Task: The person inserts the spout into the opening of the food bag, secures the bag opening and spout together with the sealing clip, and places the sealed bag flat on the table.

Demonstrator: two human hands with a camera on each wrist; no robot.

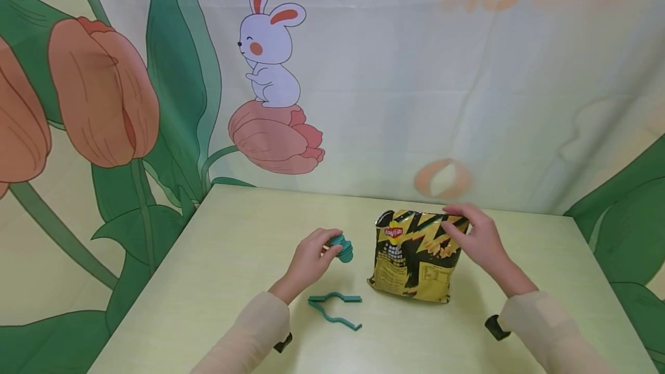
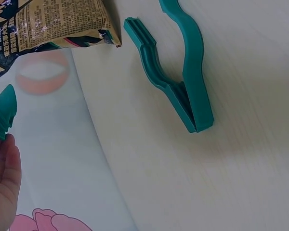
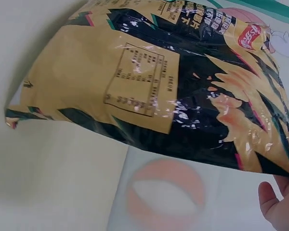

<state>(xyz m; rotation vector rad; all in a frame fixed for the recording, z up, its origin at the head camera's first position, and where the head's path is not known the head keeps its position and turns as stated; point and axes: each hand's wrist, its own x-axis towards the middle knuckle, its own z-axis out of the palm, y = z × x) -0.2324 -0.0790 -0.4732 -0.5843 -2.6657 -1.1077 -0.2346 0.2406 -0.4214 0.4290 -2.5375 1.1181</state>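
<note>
The table [image 1: 218,281] carries a black-and-yellow crisp bag [image 1: 415,255] standing upright near its far edge, long axis vertical, the right hand [image 1: 475,238] pinching its top corner (glossy, crinkled foil). Left of the bag, the left hand [image 1: 309,258] grips a small green clip [image 1: 340,247]. Nearer than the bag lies a green clamp [image 1: 335,307], its open arms pointing right, with bare tabletop around it.
</note>
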